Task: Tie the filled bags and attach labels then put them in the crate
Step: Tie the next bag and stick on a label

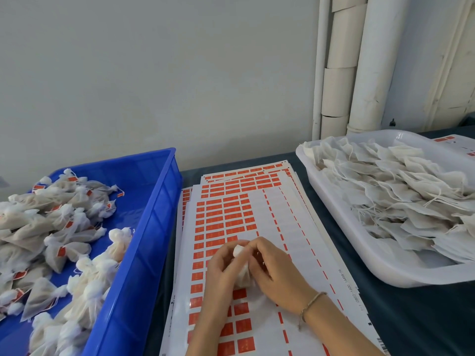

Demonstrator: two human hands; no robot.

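Bag [243,277], mostly hidden, sits pinched between left hand [220,268] and right hand [275,272].

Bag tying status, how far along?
Done: many tied, labelled bags lie in the blue crate. In hand: left hand and right hand grip one bag above the label sheets. Left: a heap of untied bags fills the white tray.
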